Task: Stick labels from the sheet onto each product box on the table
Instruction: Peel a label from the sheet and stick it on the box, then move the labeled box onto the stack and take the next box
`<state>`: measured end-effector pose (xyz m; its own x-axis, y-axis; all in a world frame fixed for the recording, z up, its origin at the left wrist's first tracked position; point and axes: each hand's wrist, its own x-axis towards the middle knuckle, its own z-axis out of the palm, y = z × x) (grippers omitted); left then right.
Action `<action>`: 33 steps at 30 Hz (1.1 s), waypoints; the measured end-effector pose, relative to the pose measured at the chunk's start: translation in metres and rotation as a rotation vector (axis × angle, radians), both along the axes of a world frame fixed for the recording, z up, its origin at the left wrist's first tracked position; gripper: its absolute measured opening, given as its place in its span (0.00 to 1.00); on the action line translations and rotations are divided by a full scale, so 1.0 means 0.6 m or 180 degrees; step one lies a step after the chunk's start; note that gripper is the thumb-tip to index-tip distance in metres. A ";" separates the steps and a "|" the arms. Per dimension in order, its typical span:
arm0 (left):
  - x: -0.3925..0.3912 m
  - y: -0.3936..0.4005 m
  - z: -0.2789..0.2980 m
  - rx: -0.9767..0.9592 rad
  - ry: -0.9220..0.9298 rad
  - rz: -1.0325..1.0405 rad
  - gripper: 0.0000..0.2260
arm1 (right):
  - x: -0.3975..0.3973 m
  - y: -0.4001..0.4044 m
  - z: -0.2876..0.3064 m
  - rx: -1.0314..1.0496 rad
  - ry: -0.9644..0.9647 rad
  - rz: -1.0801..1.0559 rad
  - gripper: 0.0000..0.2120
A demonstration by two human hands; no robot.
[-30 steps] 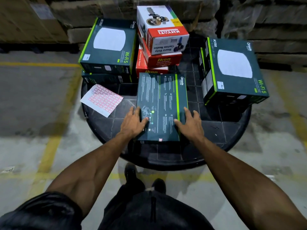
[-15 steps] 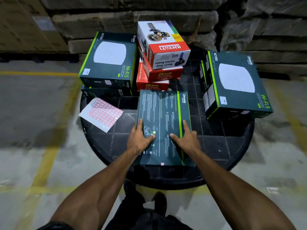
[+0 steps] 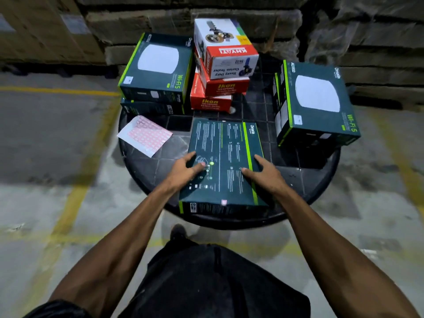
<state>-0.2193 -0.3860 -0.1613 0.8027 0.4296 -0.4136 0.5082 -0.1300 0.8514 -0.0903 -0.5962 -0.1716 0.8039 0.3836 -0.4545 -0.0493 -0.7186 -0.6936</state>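
Judging by the pink sticker [image 3: 224, 202] at its near edge, the dark flat box [image 3: 226, 157] at the front of the round table [image 3: 146, 177] is labelled; the stacked boxes behind seem unlabelled (too small to tell). Label sheet [image 3: 145, 135] lies left, untouched. Left hand [image 3: 185, 171] and right hand [image 3: 263, 174] rest on the box top, fingers loosely spread, gripping nothing

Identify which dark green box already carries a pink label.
The flat dark green box under both hands, back face up, with a small pink label at its near edge. None shows on the other green boxes.
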 end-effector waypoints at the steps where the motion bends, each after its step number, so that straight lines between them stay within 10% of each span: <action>1: 0.001 0.008 0.013 -0.0169 -0.0138 0.0084 0.27 | 0.011 -0.003 0.012 0.0252 0.0047 -0.0056 0.36; 8: 0.011 0.034 0.103 -0.0680 -0.0996 0.0318 0.19 | 0.052 -0.021 0.133 0.1568 0.0551 -0.0300 0.19; 16: 0.006 0.023 0.123 0.0031 -0.1835 0.0284 0.32 | 0.021 0.006 0.178 0.2483 -0.0722 -0.0514 0.35; 22: 0.005 0.018 0.142 0.1062 -0.1693 0.0231 0.37 | 0.013 0.021 0.163 0.2317 -0.1766 -0.0353 0.44; 33: 0.031 0.020 0.169 0.2328 -0.0892 0.0875 0.32 | 0.021 0.051 0.191 0.1027 -0.2629 -0.0560 0.24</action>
<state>-0.2006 -0.3739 -0.0598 0.6616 0.7083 0.2460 0.3842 -0.6020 0.6999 -0.0779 -0.5654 -0.0568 0.8855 0.2332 0.4018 0.4631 -0.5121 -0.7234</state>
